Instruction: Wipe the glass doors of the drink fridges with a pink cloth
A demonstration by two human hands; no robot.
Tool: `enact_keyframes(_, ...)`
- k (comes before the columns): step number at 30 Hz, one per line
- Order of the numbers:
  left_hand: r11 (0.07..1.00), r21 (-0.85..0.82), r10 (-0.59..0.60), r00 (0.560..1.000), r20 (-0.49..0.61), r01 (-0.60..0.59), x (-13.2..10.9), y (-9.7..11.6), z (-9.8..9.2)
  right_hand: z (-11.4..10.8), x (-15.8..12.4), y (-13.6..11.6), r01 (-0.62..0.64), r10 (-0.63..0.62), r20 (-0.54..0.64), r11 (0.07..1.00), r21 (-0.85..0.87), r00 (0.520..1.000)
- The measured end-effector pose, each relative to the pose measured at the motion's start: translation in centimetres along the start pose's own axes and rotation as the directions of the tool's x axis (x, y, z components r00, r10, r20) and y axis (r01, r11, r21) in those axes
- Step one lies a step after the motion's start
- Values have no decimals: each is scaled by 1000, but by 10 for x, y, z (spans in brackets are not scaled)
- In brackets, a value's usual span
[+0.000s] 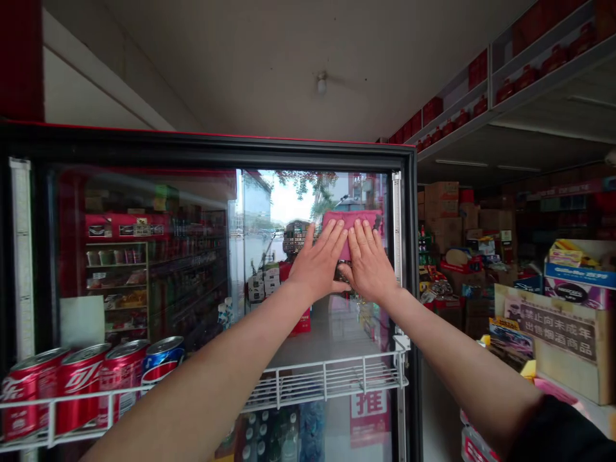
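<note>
A pink cloth [350, 221] is pressed flat against the upper right of the glass door [202, 256] of a drinks fridge. My left hand [317, 263] and my right hand [369, 262] lie side by side on the cloth, fingers stretched out and pointing up, palms against the glass. Both arms reach up from the bottom of the view. The glass mirrors the shop and the street behind me.
Inside the fridge a white wire shelf [327, 378] carries several red cans [77, 388] and a blue can [162, 360] at the left. More bottles stand below. To the right are stacked cardboard boxes [558, 340], goods and high shelves [486, 115] with red jars.
</note>
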State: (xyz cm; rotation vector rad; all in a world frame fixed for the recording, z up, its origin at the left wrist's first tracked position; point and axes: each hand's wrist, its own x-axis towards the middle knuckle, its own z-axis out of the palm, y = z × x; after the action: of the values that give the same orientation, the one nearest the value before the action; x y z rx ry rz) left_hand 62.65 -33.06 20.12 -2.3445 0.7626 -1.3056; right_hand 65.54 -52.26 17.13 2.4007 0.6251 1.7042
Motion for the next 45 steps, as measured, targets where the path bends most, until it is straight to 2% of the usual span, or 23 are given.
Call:
enact_keyframes(10,998,-5,-62,997,-41,62,-80,-92,-2,-2,57,-118,-9,7,22,997,77,1000)
enact_keyframes(15,991,38,-125,992,-14,125,-127,-136,-11,1,83,-177,71,-65,-48,988,137,997)
enact_keyframes(20,980,66,-192,981,39,190,-175,-181,-19,3,110,-235,137,-133,-33,979,153,991)
enact_keyframes(24,972,85,-223,974,30,220,-206,-213,-25,2,130,-276,173,-171,-25,972,158,985)
enact_keyframes(26,970,75,-232,972,25,230,-213,-219,-29,2,136,-285,168,-168,-15,971,170,986)
enact_keyframes(28,967,39,-251,968,27,250,-213,-215,-32,3,135,-284,170,-169,-20,971,170,985)
enact_keyframes(34,973,3,-231,972,37,231,-188,-177,-26,13,107,-241,176,-160,-109,972,157,981)
enact_keyframes(37,979,7,-205,978,40,205,-183,-172,-22,15,96,-229,191,-172,-123,969,156,977)
enact_keyframes(40,983,16,-182,982,49,182,-192,-181,-21,14,96,-238,189,-175,-104,972,141,979)
enact_keyframes(45,985,39,-170,984,58,168,-226,-217,-23,11,110,-285,195,-183,-89,970,146,979)
